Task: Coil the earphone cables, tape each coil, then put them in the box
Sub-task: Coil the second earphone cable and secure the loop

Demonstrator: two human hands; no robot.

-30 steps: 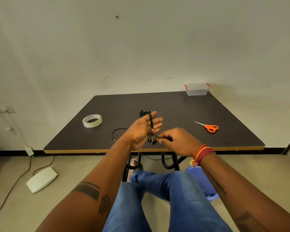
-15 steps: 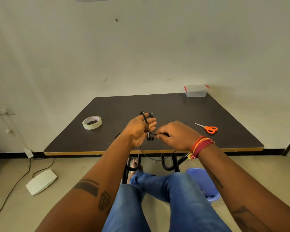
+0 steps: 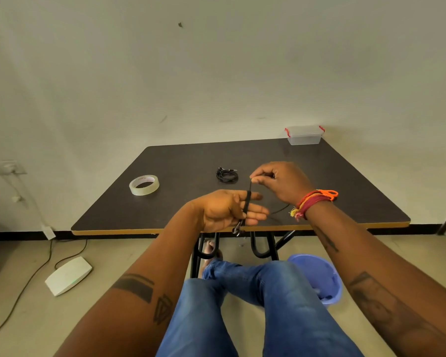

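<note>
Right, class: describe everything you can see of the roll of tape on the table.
The roll of tape is a pale, cream-white ring with an open round core, seemingly translucent plastic tape; faint printing shows inside the core but is too small to read. It lies flat on the dark table, on the left part, apart from the coiled black earphone cable to its right. Neither hand touches it.

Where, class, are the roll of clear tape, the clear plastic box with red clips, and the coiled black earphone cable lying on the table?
roll of clear tape (image 3: 132, 187): head view, outer band.
clear plastic box with red clips (image 3: 305, 138): head view, front wall.
coiled black earphone cable (image 3: 226, 174): head view, coil's loops.
</note>
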